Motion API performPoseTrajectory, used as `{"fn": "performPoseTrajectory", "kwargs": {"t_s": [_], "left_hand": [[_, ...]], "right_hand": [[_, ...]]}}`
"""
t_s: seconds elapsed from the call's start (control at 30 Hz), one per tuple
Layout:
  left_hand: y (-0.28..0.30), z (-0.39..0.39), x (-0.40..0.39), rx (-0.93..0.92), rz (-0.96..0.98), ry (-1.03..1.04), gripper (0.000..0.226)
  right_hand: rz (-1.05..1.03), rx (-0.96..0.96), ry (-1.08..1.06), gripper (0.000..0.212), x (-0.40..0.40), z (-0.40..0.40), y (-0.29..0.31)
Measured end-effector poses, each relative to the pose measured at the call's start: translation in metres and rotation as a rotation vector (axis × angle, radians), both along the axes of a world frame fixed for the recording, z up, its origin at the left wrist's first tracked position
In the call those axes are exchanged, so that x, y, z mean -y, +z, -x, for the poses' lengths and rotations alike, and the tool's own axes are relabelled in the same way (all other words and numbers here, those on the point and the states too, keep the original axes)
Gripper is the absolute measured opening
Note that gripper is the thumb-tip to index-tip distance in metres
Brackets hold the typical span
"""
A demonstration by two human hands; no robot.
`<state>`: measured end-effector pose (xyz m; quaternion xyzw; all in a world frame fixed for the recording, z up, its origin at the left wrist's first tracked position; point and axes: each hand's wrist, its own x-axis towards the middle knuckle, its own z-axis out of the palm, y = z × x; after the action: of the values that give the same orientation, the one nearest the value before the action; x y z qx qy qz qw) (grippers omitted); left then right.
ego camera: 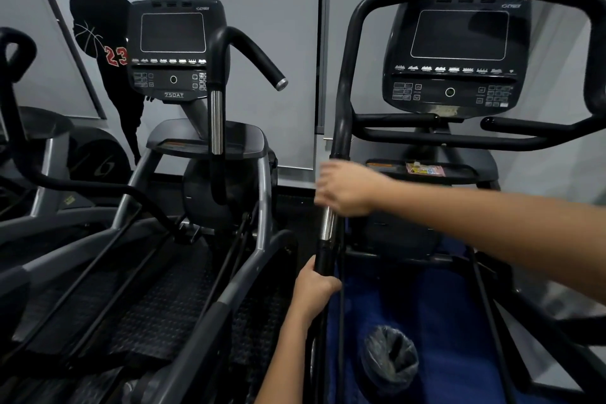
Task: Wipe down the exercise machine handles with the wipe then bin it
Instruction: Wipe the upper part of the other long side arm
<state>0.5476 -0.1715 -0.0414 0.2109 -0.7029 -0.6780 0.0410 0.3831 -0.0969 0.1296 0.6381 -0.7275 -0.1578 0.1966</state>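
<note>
Left hand (314, 289): fingers curled round the lower black part of the handle (337, 138), gripping it; right hand (344, 188): higher on the same handle, wrapped about it just above the chrome section (328, 223), blurred, so whether the fingers close fully cannot be told; wipe: not discernible (it may lie hidden under the right palm, but the blur settles nothing). Handle: long black bar, rising from between the two hands, curving right at the top over the console (459, 52); chrome section showing between the hands. Console: dark screen, row of small graphics and buttons beneath, on the right machine; below it, black crossbars (426, 138) and a tray (465, 172) holding a pink packet (426, 169). Bin (390, 357): lined with a dark bag, on blue flooring (442, 305) near the foot of the right machine, below the right forearm. Left machine (203, 174): matching console marked 750AT, its own handle with chrome section, black ribbed pedal tracks. Wall (278, 26): grey, bearing a black silhouette (101, 26) of a basketball player with the red number 23.
</note>
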Motion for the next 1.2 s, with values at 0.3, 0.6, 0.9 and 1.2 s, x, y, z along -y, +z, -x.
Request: {"fn": "performPoseTrajectory", "kwargs": {"t_s": [0.3,0.6,0.9,1.2], "left_hand": [[-0.001,0.002,-0.001,-0.017,-0.010,-0.001,0.037],[0.004,-0.001,0.000,-0.024,-0.018,-0.004,0.031],[0.001,0.001,-0.002,-0.020,-0.013,0.002,0.030],[0.000,0.002,-0.001,-0.018,0.033,0.027,0.040]], "right_hand": [[0.239,0.029,-0.154,0.048,0.008,-0.015,-0.018],[0.019,0.055,0.011,0.051,-0.011,0.000,-0.004],[0.307,0.014,-0.228,0.049,0.008,-0.001,-0.003],[0.037,0.160,0.064,0.044,-0.025,-0.017,-0.032]]}}
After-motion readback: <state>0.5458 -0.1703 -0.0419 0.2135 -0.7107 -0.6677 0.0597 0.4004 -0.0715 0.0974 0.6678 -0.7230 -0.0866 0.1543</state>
